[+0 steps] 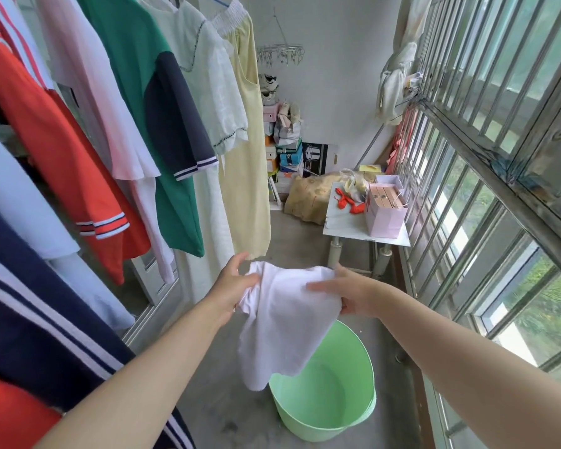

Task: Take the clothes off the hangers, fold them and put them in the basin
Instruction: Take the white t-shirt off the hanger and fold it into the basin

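Grey concrete floor runs btwn hanging rail side & window side. Green basin stands upright on it, lower centre, nothing inside. Further back on R, a small white desk on metal legs, just beside the window bars. On desk: pink paper bag upright at window edge, red bits near the middle, clear plastic bag w/ yellowish contents at back. Yellowish sack on floor, touching desk's far-L side. Stacked boxes on floor at far wall.
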